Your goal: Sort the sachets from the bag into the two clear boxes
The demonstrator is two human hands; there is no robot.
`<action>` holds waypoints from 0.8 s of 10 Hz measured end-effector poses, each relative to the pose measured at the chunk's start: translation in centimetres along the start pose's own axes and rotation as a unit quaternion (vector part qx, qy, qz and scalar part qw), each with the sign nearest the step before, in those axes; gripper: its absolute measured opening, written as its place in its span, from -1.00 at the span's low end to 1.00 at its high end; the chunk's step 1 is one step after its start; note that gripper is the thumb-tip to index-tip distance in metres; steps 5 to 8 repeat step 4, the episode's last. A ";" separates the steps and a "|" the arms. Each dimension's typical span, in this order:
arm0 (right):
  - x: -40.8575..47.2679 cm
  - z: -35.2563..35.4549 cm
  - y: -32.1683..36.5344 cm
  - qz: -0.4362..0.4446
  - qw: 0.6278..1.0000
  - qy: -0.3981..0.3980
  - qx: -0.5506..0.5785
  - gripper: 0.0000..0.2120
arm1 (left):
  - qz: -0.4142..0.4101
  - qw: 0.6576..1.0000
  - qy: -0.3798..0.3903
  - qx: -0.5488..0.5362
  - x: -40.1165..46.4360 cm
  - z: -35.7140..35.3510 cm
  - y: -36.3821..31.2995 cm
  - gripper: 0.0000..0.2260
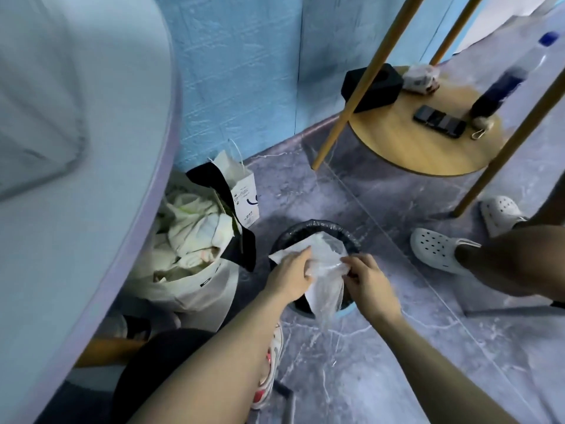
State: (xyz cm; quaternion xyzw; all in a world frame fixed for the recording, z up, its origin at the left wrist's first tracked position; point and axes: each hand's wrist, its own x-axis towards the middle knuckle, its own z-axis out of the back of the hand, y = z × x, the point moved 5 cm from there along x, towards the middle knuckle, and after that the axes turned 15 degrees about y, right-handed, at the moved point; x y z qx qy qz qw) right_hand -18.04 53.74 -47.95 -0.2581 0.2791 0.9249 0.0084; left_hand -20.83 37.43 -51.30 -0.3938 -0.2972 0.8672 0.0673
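One clear plastic bag was held over a black-lined waste bin on the grey marbled floor, its lower end hanging limp past the bin's near rim. It was grasped by two hands: the left hand was curled round its left part together with a white sheet-like piece, and the right hand pinched its right edge between fingers and thumb. No sachets could be made out inside the bag, though its crumpled film hid part of the interior. No clear boxes were in view, so the sorted count could not be checked. The bag looked emptied and was judged to be on its way into the bin, which would place the sorting at or near its end; only the discarding appeared to be left. Other items recorded: one pale table edge at the left; one white tote bag stuffed with pale cloth; one small white paper bag with string handles by the blue wall; one round wooden shelf among gold legs, on which were set one black box, one dark phone, one blurred dark bottle and one crumpled wrapper; two white clogs worn by a second person at the right.
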 end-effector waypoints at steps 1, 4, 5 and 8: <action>0.8 -0.5 -1.3 -0.059 0.994 0.079 -0.044 -0.55 | 0.026 0.994 0.059 0.085 0.4 -1.0 0.7 -0.37; -2.6 4.0 0.3 0.006 0.999 -0.012 -0.051 -0.69 | 0.067 0.969 0.014 0.239 -6.5 1.7 -3.7 -0.72; -2.6 4.0 0.3 0.006 0.999 -0.012 -0.051 -0.69 | 0.067 0.969 0.014 0.239 -6.5 1.7 -3.7 -0.72; -2.6 4.0 0.3 0.006 0.999 -0.012 -0.051 -0.69 | 0.067 0.969 0.014 0.239 -6.5 1.7 -3.7 -0.72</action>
